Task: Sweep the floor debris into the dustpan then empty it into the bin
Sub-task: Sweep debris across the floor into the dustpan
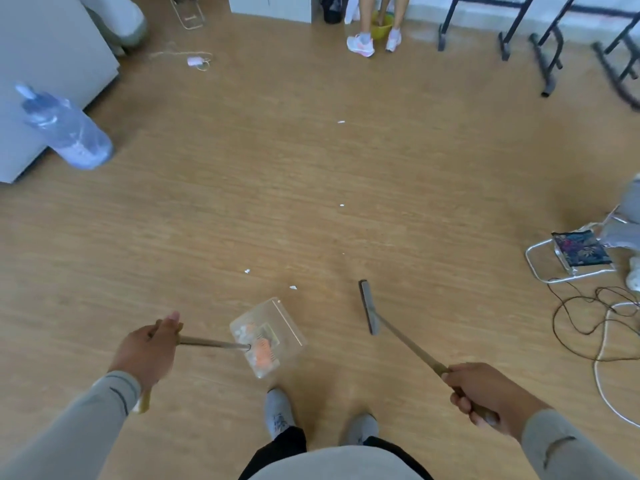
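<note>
My left hand [147,355] grips the long handle of a clear plastic dustpan [268,336], which sits low over the wooden floor in front of my feet. White and orange scraps lie inside the pan. My right hand [485,393] grips the handle of a broom, and its narrow dark head [367,306] stands to the right of the pan, apart from it. Small white paper bits lie on the floor beyond the pan, two close [293,287] [247,271] and others farther off [342,205]. No bin can be made out.
A large blue water bottle [65,128] stands by a grey cabinet at left. A folding stool [575,254] and loose cables [595,313] lie at right. Another person's feet [362,45] are at the back, with black table legs [547,60] to their right.
</note>
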Demonstrator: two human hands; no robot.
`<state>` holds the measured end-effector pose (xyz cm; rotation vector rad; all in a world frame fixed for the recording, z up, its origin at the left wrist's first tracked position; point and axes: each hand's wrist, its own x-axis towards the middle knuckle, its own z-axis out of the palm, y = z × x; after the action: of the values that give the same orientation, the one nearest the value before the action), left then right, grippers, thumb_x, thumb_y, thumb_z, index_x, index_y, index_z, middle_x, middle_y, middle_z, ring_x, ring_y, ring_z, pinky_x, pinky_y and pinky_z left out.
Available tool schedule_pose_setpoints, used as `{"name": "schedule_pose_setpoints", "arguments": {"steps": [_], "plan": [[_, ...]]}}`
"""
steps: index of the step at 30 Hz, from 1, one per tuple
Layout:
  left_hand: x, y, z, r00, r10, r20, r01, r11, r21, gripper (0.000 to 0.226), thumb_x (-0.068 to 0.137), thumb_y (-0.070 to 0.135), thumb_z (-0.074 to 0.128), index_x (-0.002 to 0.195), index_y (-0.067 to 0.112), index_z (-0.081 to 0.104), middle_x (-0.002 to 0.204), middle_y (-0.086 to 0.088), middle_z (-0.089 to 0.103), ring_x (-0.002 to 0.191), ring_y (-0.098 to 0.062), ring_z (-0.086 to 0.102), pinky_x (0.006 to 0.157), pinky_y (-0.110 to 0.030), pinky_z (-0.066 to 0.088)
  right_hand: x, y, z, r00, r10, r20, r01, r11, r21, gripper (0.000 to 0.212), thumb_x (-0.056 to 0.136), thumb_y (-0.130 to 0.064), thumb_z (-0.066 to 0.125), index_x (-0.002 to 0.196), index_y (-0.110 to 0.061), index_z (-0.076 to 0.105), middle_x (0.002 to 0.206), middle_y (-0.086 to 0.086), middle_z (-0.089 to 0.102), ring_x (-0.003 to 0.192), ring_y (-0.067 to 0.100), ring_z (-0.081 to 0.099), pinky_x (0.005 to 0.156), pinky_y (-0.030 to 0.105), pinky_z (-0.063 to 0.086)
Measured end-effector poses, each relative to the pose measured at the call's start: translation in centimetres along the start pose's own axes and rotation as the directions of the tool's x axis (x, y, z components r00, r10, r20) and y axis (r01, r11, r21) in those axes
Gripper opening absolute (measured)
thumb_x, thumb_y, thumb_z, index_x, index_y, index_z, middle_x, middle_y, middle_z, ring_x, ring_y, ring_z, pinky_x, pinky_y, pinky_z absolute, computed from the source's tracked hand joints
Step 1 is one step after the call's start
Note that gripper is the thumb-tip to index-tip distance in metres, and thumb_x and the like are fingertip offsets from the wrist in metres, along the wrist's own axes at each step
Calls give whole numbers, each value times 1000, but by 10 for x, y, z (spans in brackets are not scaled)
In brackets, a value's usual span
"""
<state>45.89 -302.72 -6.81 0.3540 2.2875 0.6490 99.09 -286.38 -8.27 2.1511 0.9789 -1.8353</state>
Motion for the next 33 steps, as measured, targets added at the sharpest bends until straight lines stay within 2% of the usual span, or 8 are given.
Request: {"name": "schedule_pose_setpoints", "arguments": {"steps": [7, 10, 14, 17, 25, 28, 31, 33], "plan": [[44, 12, -38, 999, 42, -2, -42, 999, -16, 65, 96, 69, 48, 83, 9, 70, 49, -3, 59, 44, -23, 50, 52, -31, 43, -19, -68, 61, 999, -45, -2, 45, 988, -149, 24, 100, -13, 59, 123, -13, 53, 64, 18, 62, 42, 19, 43, 37, 27, 35], [65, 16, -44, 999, 46, 4, -45, 999, -27, 60, 96, 69, 48, 91, 13, 70, 62, -10, 64, 53, -27, 53, 56, -35, 46, -20, -100, 86, 996, -91, -10, 86, 969, -233, 22, 100, -12, 57, 119, -3, 57, 63, 19, 60, 40, 19, 40, 38, 27, 31], [92, 24, -40, 999, 24, 28, -24, 1000, -18, 62, 96, 71, 46, 101, 13, 69, 79, -17, 66, 64, -31, 55, 66, -40, 47, -12, -150, 111, 988, -151, -38, 132, 940, -315, 21, 100, -14, 58, 120, -17, 53, 60, 17, 62, 39, 19, 40, 39, 25, 31], [111, 35, -30, 999, 3, 33, -3, 1000, -11, 63, 97, 70, 44, 108, 13, 69, 83, -17, 66, 70, -33, 55, 71, -42, 47, 5, -187, 120, 987, -160, -30, 136, 915, -380, 19, 100, -14, 58, 119, -9, 58, 61, 17, 62, 42, 21, 42, 42, 27, 32], [156, 72, -3, 998, -50, -25, 52, 995, 80, 64, 97, 72, 39, 105, 18, 72, 83, -8, 68, 70, -30, 61, 69, -38, 46, 59, -250, 59, 985, -134, -107, 96, 947, -307, 47, 99, -13, 60, 145, -13, 50, 61, 19, 61, 46, 23, 43, 41, 27, 30], [174, 88, 12, 998, -60, -32, 64, 989, 137, 60, 98, 71, 39, 109, 23, 73, 87, -7, 69, 76, -28, 64, 72, -40, 49, 88, -275, 43, 985, -109, -135, 66, 954, -292, 37, 101, -13, 58, 137, -14, 54, 58, 19, 59, 42, 22, 41, 40, 27, 31], [196, 100, 31, 997, -73, -25, 76, 980, 182, 62, 98, 70, 38, 110, 19, 71, 83, -7, 68, 74, -26, 62, 69, -40, 46, 121, -305, 44, 982, -91, -163, 33, 944, -327, 13, 101, -12, 54, 113, -9, 58, 52, 17, 57, 38, 21, 39, 43, 28, 32], [212, 105, 45, 997, -82, 5, 79, 977, 199, 61, 99, 70, 38, 108, 19, 70, 83, -12, 69, 74, -32, 64, 71, -42, 50, 144, -318, 52, 983, -66, -170, -2, 929, -371, 14, 101, -11, 51, 103, -1, 60, 49, 15, 56, 37, 20, 38, 45, 29, 31]]}}
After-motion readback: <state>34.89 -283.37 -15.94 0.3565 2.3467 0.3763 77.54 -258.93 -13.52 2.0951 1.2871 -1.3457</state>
